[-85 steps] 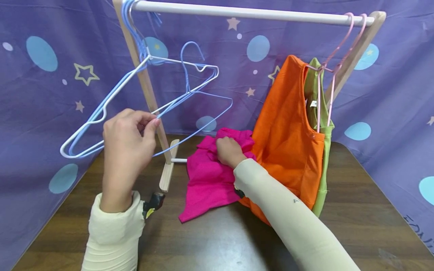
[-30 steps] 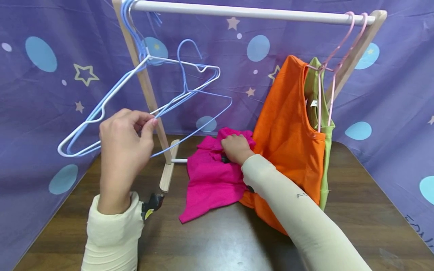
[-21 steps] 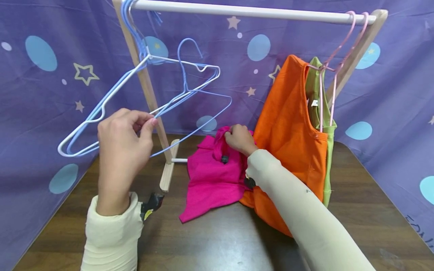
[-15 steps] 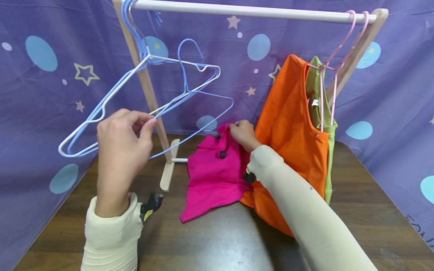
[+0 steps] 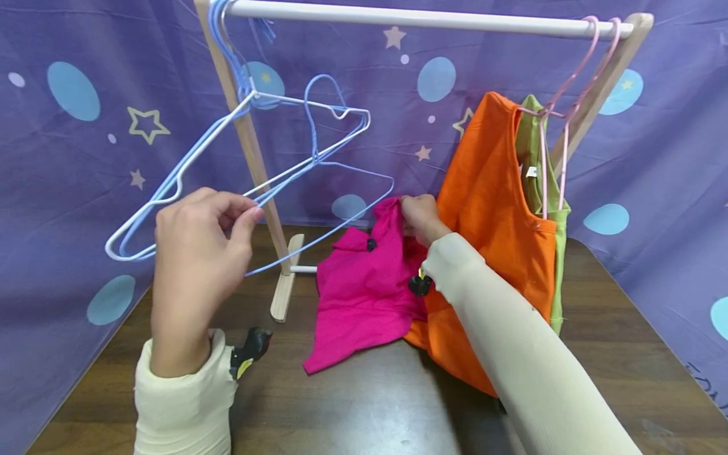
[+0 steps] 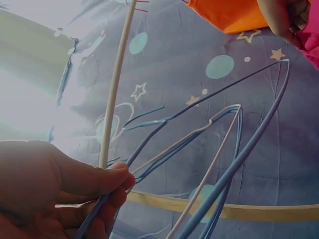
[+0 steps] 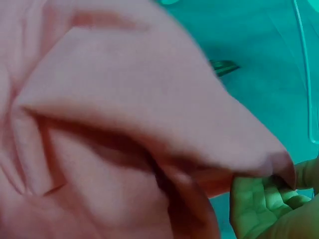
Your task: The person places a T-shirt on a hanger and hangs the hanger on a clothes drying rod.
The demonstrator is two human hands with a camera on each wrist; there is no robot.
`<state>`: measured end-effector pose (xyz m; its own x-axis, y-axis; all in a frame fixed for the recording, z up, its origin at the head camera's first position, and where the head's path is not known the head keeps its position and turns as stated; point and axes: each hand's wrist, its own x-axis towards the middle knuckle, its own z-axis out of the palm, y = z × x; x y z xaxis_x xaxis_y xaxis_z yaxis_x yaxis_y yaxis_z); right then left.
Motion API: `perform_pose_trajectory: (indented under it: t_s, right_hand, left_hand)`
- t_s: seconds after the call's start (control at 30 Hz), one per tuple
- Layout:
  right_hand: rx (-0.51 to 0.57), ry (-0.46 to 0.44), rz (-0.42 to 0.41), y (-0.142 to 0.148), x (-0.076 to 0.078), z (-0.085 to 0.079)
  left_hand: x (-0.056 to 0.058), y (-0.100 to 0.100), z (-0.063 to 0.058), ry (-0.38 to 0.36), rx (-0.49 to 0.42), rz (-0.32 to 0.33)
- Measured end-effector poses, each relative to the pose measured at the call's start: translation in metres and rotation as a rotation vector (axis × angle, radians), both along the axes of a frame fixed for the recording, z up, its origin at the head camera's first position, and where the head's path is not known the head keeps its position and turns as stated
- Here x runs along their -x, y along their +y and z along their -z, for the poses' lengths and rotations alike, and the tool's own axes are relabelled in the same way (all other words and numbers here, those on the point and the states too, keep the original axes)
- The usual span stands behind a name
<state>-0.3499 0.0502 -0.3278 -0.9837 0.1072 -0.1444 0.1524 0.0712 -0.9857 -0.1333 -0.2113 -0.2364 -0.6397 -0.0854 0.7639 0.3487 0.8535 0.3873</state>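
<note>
Rising towards the hanger [image 6: 239,160] our left hand [image 5: 199,240] pinches, the cloth [image 5: 364,297] our right hand [image 5: 421,218] pinches seems to unfold.

Three cameras watch the clothes rack [image 5: 421,16]
The head's looks forward and down from before it; the left wrist's, turned sideways, faces the backdrop [image 6: 164,74] near the rack's left end, sharing the blue hanger [image 6: 244,152] with the head's; the right wrist's sits very close to the pink garment [image 7: 124,89].

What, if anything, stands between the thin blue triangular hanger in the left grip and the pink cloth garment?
Nothing visible: a gap separates the held hanger from the garment; the right grip pinches its top edge.
</note>
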Motion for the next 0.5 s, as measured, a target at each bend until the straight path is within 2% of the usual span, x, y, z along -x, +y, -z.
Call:
perform_pose_trajectory:
  t_s: [0.27, 0.5]
  right_hand:
    - [0.039, -0.001, -0.001, 0.0005, 0.0002, -0.0049]
    - [0.072, 0.004, 0.000, -0.0013, -0.0029, -0.0093]
  left_hand:
    - [-0.0026, 0.0005, 0.0002, -0.037, 0.042, 0.024]
    - [0.0001, 0.0044, 0.0024, -0.044, 0.054, 0.056]
